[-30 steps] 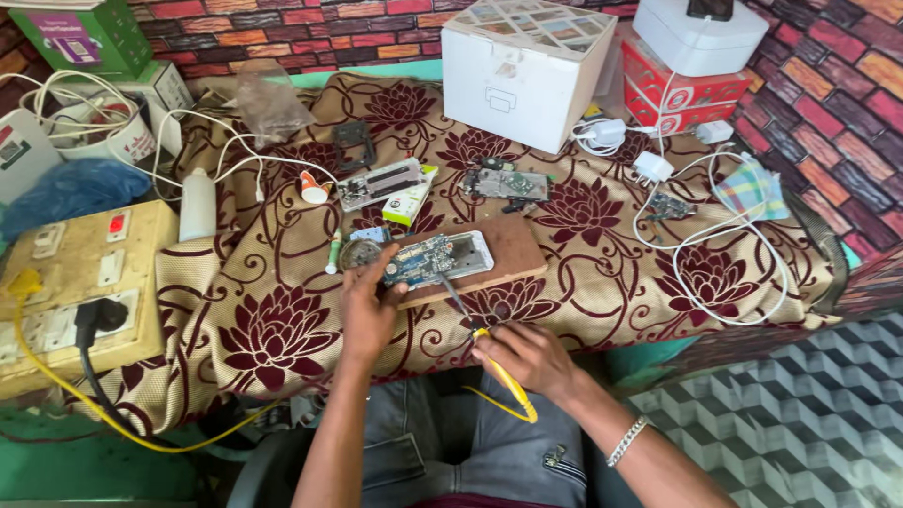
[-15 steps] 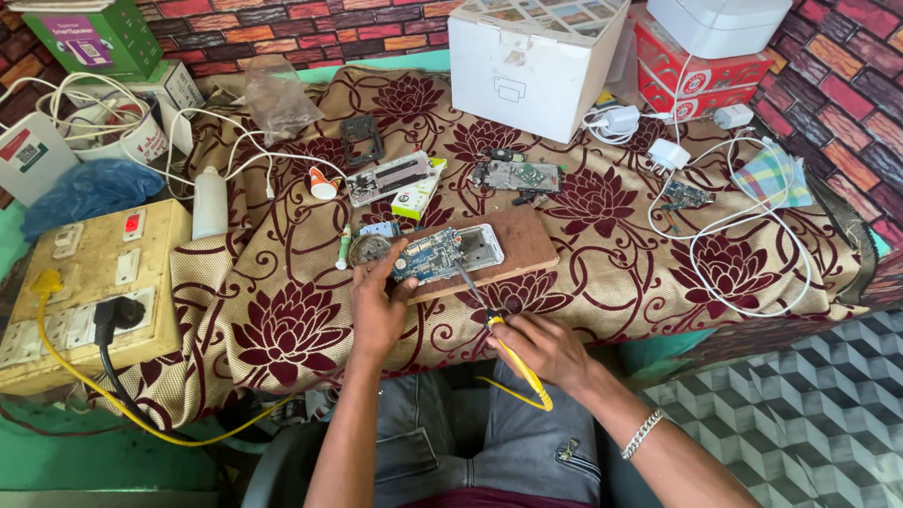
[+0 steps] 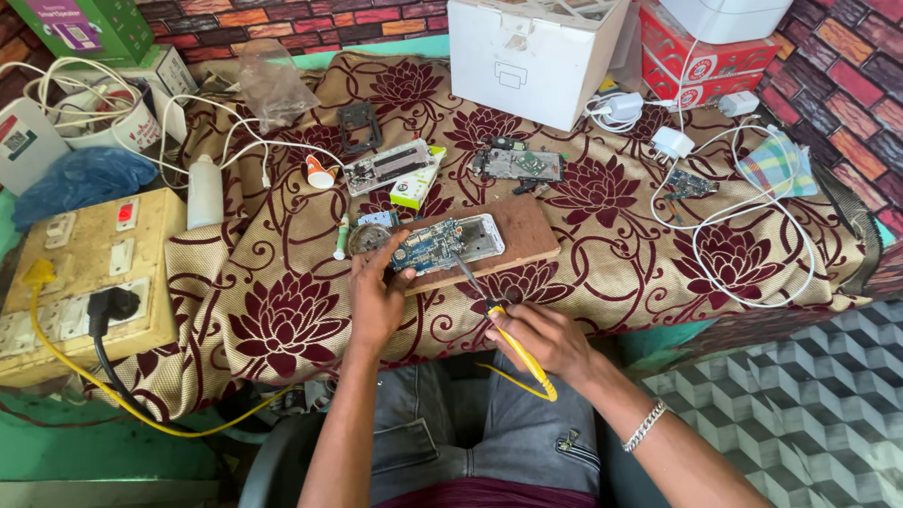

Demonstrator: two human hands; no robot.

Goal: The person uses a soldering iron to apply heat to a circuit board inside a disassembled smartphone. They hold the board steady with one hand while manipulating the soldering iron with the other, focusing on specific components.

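Circuit board [image 3: 428, 246] touches left hand [image 3: 376, 299]; right hand [image 3: 538, 337] nearby.

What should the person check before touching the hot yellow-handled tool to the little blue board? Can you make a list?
1. Blue circuit board held by the left hand: ok, fingers rest on its left end.
2. Board lies on the wooden block: ok.
3. Soldering iron gripped in the right hand: ok, by its yellow handle.
4. Tip on the right spot: cannot tell, too small.
5. Yellow cord clear of the tip: ok, it trails down over the lap.
6. Tip hot enough: cannot tell.
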